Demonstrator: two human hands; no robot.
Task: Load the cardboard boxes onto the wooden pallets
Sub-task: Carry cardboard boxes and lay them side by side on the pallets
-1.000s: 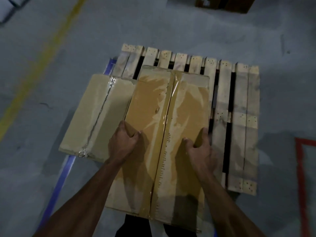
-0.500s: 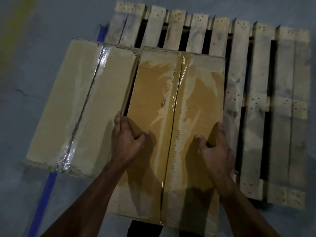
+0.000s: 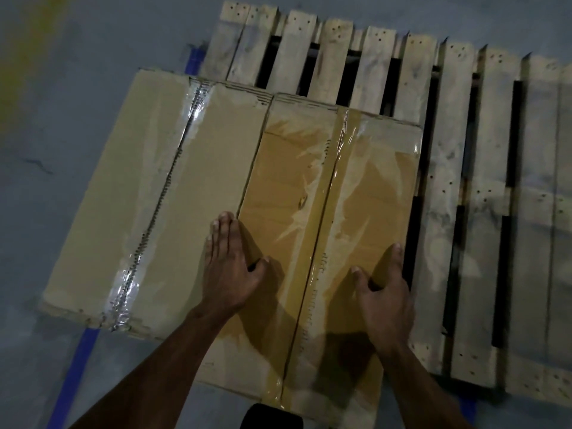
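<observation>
Setting down the darker cardboard box (image 3: 322, 218) on the wooden pallet (image 3: 483, 212), flush against the paler cardboard box (image 3: 154, 193) that sits at the pallet's left edge and overhangs it toward the blue floor line (image 3: 71, 376). Near end of the darker box hanging past the pallet's near edge; far end well short of the far edge, bare slats showing beyond. Right half of the pallet uncovered.

Left hand (image 3: 230, 270) flat along the box's left top edge, fingers straight and together pointing away, thumb spread onto the lid; looks like pressing, not gripping. Right hand (image 3: 383, 292) on the right top edge, thumb on the lid, fingers curled down over the side, holding that edge.

Handling, as judged: stiff corrugated board, wide glossy tape (image 3: 328, 212) down the centre seam and over much of the lid, so likely slick under the palm; better purchase on the long side edges or under the ends. Two-hand carry suggests bulk and some weight, though weight not readable. Lid could dent under hard pressing at mid-panel.

Against half a second back: left fingers no longer hooked into the gap between the boxes, now laid out flat on top. Gap at the left closed to a thin line. Right hand's hold much the same. View nearer and lower over the boxes.
</observation>
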